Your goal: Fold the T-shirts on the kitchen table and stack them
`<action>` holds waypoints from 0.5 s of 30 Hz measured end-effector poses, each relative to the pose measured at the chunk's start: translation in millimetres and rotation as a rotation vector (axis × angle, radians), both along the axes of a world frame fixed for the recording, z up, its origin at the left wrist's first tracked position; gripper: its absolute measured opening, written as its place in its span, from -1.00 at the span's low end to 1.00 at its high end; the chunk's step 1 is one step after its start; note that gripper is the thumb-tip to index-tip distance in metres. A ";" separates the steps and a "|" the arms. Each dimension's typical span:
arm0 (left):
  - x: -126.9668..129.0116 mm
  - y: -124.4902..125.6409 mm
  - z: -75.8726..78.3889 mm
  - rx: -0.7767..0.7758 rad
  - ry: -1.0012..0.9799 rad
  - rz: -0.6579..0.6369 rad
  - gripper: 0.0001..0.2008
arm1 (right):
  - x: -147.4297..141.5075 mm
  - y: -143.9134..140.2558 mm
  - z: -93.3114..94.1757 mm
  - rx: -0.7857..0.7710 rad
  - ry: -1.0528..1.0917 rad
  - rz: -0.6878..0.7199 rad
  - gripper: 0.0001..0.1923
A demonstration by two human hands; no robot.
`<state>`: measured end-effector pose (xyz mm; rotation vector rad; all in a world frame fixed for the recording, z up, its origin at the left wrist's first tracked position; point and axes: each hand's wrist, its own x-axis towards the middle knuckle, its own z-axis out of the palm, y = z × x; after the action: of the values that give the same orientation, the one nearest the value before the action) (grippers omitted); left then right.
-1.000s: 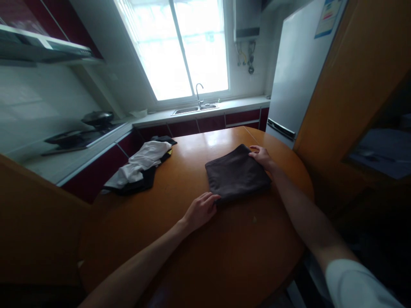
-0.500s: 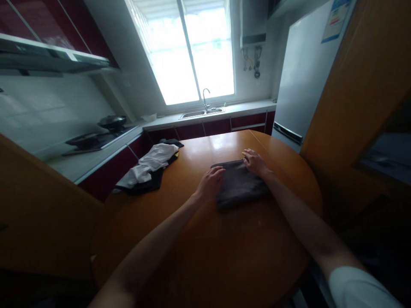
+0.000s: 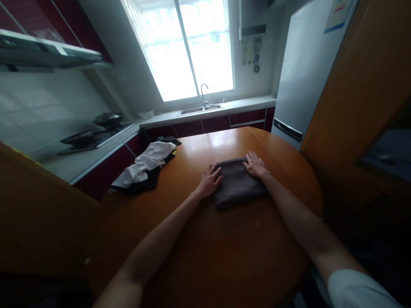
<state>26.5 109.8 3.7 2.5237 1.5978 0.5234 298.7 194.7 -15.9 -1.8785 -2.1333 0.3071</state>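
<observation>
A dark grey folded garment (image 3: 239,186) lies flat on the round wooden table (image 3: 199,252), its exact kind hidden by the folds. My left hand (image 3: 209,181) rests at its left edge, fingers spread and slightly bent. On its far right corner lies my right hand (image 3: 255,165), palm down with the fingers stretched out. Neither hand grips the cloth.
White and black clothes (image 3: 147,164) lie heaped at the table's left side. Beyond the table runs a counter with a sink (image 3: 201,109). A stove with a pan (image 3: 108,119) stands left, a fridge (image 3: 298,72) right.
Both hands have flattened and spread their fingers on the folded garment. The right hand has shifted slightly right, and the cloth looks smoother. The view has tilted slightly.
</observation>
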 end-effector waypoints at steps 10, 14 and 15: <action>11.1 -95.3 11.7 0.167 0.181 -0.375 -0.31 | 0.8 3.2 -2.9 0.022 -0.008 0.007 -0.26; 17.6 -98.5 15.7 0.155 0.181 -0.331 -0.18 | 2.1 2.2 -1.4 0.019 -0.008 0.018 -0.27; 18.3 -99.9 17.2 0.152 0.183 -0.317 -0.15 | 2.4 2.3 -1.2 0.018 -0.008 0.017 -0.27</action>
<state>44.8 9.9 20.9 2.9388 1.2065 0.3990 301.1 197.0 -17.2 -1.8565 -2.1510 0.2837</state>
